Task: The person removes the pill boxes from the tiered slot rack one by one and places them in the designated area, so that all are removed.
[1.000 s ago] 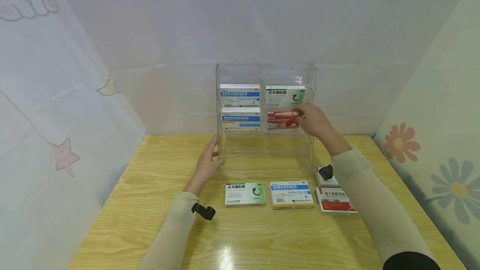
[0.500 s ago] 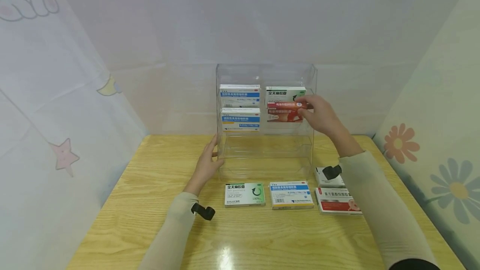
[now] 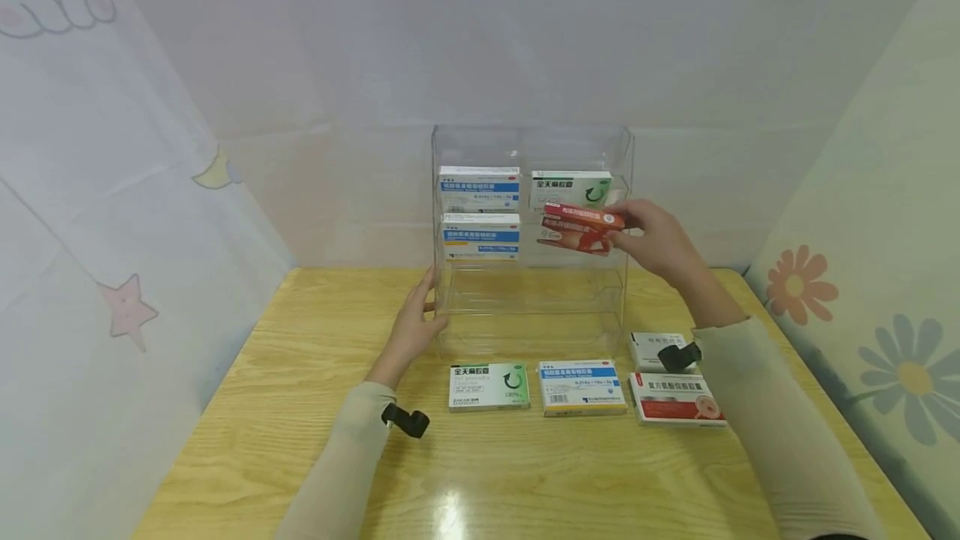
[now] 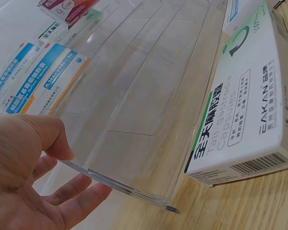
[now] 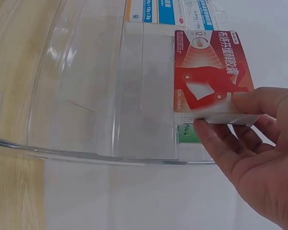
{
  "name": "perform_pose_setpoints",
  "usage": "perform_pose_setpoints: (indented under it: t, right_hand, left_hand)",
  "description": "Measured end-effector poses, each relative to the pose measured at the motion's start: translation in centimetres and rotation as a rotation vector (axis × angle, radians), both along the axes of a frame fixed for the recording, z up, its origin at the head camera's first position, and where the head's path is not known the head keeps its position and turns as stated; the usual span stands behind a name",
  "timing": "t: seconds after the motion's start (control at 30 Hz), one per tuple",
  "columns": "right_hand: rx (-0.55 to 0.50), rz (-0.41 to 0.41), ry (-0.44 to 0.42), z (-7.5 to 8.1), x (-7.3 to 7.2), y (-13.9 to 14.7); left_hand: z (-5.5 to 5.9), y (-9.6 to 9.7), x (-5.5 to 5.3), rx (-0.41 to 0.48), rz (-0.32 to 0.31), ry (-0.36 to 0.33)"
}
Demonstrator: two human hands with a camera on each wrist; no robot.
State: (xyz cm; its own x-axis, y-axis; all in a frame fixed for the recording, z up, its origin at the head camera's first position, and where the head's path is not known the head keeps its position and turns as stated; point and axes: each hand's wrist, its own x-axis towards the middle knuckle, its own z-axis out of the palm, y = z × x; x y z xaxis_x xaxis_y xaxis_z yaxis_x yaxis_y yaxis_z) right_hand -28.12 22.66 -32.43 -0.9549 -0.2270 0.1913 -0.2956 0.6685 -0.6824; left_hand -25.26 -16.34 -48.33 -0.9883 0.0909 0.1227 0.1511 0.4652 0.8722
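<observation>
My right hand [image 3: 660, 242] pinches a red medicine box [image 3: 576, 228] between thumb and fingers. The box is tilted, in front of the right half of a clear tiered display rack [image 3: 536, 294]. In the right wrist view the red box [image 5: 211, 72] partly hides a green-and-white box [image 5: 188, 134] behind it. At the rack's left side, my left hand [image 3: 411, 327] grips the side panel, thumb on one face and fingers on the other. Two blue-and-white boxes stand in the left column, the upper [image 3: 480, 190] above the lower [image 3: 482, 237]. A green-and-white box [image 3: 571, 190] stands at upper right.
On the wooden table [image 3: 315, 457], before the rack, lie a green-and-white box [image 3: 489, 387], a blue-and-white box [image 3: 582, 388] and a red-and-white box [image 3: 678, 398]. Behind that one is a white box [image 3: 652, 348], partly covered by the right wrist camera [image 3: 679, 357]. Cloth walls surround the table.
The right hand has lifted the red box from the rack's second tier on the right, then drawn it outward and rightward, tilting it. The left hand stays put.
</observation>
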Motion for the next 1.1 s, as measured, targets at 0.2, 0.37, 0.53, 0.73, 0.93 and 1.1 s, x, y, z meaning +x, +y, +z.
perform_pose_setpoints:
  t: [0.2,0.37,0.53,0.73,0.93,1.1]
  right_hand:
    - [-0.136,0.02,-0.112,-0.3,0.8,1.0]
    - [-0.259,0.07,-0.172,-0.9,1.2,1.7]
    - [-0.284,0.102,-0.186,-1.5,1.8,2.2]
    - [-0.325,0.124,-0.212,-2.5,2.4,2.6]
    - [-0.354,0.143,-0.246,-3.6,3.4,2.7]
    - [-0.37,0.139,-0.284,-5.0,4.8,2.4]
  left_hand:
    - [0.0,-0.1,0.0,-0.009,0.0,-0.009]
    - [-0.1,-0.1,0.0,-0.003,0.0,-0.015]
    - [-0.1,0.0,0.1,-0.004,0.0,-0.012]
    - [-0.2,-0.1,0.0,-0.003,-0.003,-0.006]
    - [-0.3,-0.1,-0.2,-0.001,-0.011,-0.008]
    - [-0.3,-0.3,-0.3,0.001,-0.013,-0.013]
